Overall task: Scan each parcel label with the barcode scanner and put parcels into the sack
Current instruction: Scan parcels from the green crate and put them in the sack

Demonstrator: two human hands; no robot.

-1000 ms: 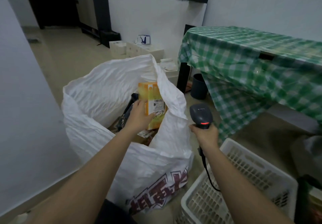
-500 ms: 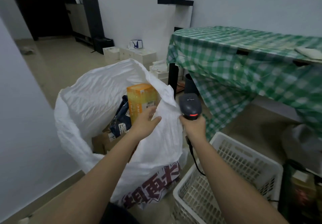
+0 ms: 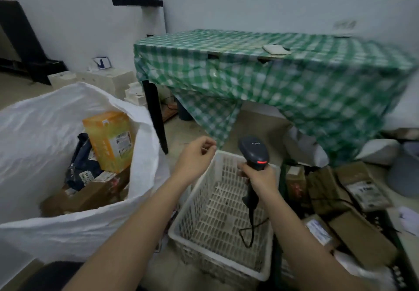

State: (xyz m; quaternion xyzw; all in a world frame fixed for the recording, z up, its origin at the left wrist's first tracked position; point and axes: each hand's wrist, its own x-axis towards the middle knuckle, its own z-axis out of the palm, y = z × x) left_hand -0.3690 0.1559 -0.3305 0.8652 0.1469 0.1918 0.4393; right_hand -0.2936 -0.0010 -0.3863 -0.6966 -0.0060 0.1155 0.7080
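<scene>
Right hand (image 3: 260,176) grips the barcode scanner (image 3: 254,152) above the white basket (image 3: 217,265). Left hand (image 3: 195,159) loosely curled, empty — orange parcel (image 3: 108,141) stands inside the sack (image 3: 68,238)

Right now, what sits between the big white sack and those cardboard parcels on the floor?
In the head view, a white plastic basket sits between the sack and the parcels.

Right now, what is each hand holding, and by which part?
The right hand grips the barcode scanner by its handle, just below the head. The left hand holds nothing, fingers loosely curled above the white basket.
</scene>
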